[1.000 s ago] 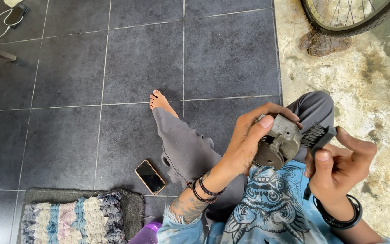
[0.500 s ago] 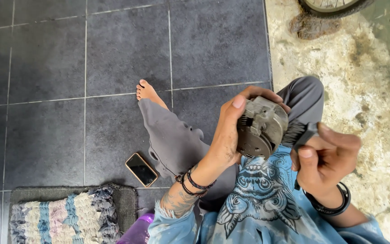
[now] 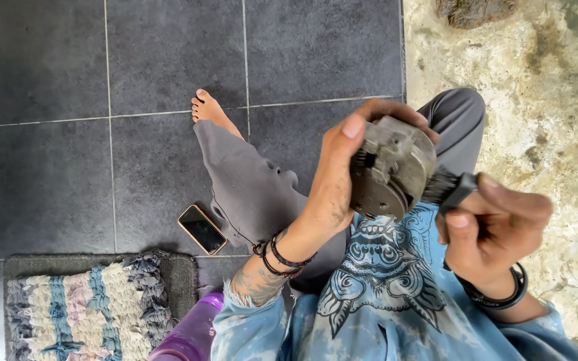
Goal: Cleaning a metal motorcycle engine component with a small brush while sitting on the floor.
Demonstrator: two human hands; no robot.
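At lower left, a striped rag rug [image 3: 81, 307] in pale blue, pink and cream is laid on a dark mat [image 3: 182, 277] over grey floor tiles [image 3: 48, 167]. A purple bottle [image 3: 188, 334] is seen at the bottom edge just right of it. A phone [image 3: 202, 229], dark screen up with a light rim, is lying on the tiles beside a grey trouser leg [image 3: 249, 187]. Right of centre, a round grey metal part [image 3: 391, 167] is gripped by the left hand [image 3: 339, 174], fingers curled over its top, thumb along its near side. A black brush [image 3: 451, 189] is pinched by the right hand [image 3: 496, 227], bristles touching the part's right edge. Rough pale ground [image 3: 556, 134] is seen at far right.
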